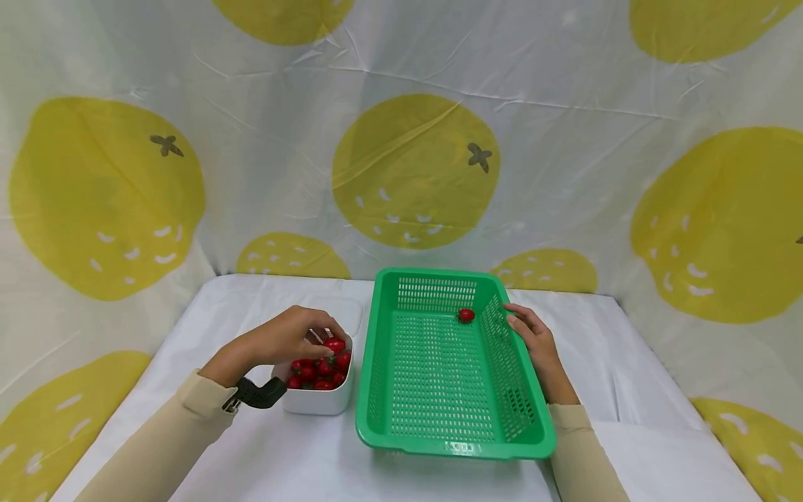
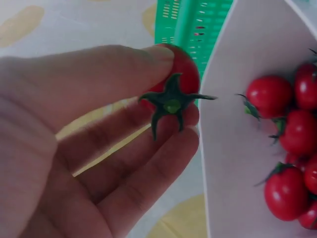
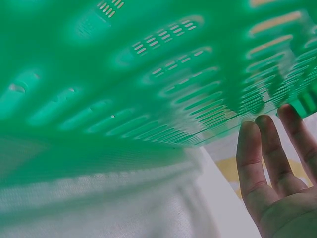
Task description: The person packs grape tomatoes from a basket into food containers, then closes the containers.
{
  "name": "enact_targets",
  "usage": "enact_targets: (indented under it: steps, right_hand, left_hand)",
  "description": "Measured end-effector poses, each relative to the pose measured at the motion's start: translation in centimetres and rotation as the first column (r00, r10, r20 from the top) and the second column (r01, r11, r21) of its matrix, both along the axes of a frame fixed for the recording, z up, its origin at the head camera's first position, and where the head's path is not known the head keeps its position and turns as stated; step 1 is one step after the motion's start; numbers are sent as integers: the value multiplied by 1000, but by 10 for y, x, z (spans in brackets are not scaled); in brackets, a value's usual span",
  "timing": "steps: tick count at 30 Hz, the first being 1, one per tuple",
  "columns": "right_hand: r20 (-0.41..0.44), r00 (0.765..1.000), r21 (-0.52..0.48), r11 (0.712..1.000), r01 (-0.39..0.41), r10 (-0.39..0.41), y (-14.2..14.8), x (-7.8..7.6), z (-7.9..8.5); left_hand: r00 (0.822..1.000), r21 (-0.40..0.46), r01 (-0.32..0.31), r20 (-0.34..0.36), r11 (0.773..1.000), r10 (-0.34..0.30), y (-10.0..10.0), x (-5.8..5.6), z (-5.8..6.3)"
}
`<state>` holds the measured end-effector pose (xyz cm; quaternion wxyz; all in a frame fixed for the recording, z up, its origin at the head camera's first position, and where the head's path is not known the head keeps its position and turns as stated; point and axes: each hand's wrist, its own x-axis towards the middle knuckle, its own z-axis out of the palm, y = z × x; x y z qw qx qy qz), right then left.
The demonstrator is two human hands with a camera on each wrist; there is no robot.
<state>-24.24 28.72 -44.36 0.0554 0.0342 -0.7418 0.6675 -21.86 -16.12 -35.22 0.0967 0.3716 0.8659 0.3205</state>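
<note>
In the left wrist view, my left hand point(image 1: 291, 341) pinches a red cherry tomato point(image 2: 185, 69) between thumb and fingers. The tomato's green star-shaped stem end faces the camera. This hand is over the white square tub point(image 1: 316, 402), which holds several more red cherry tomatoes point(image 1: 324, 367). On the other side, my right hand point(image 1: 541, 346) rests at the right rim of a green slotted plastic basket point(image 1: 439, 369). Its fingers point(image 3: 250, 148) are fairly straight, with their tips right at the basket's outer side. One cherry tomato point(image 1: 466, 316) lies inside the basket, near the far right corner.
Behind the tub lies a flat white lid-like piece point(image 1: 335, 310). A white cloth point(image 1: 633, 390) covers the table. A hanging white curtain point(image 1: 552, 167) with yellow fruit prints stands behind and at both sides.
</note>
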Motion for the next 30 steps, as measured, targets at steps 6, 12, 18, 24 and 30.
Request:
enact_targets:
  steps: [6, 12, 18, 24, 30]
  right_hand:
    - [7, 1000, 7, 1000, 11, -11, 1, 1, 2]
    - [-2, 1000, 14, 1000, 14, -13, 0, 1, 2]
    - [3, 1000, 37, 999, 1, -1, -1, 2, 1]
    - [3, 1000, 45, 999, 2, -2, -2, 1, -1]
    - [13, 1000, 16, 1000, -10, 10, 0, 2, 0]
  left_hand:
    - [999, -27, -33, 7, 999, 33, -9, 3, -14]
    - [999, -82, -44, -33, 996, 42, -16, 5, -27]
    - [999, -62, -35, -29, 997, 34, -19, 6, -38]
    - [999, -34, -32, -11, 999, 31, -21, 6, -44]
    - [997, -39, -24, -71, 999, 21, -20, 6, -48]
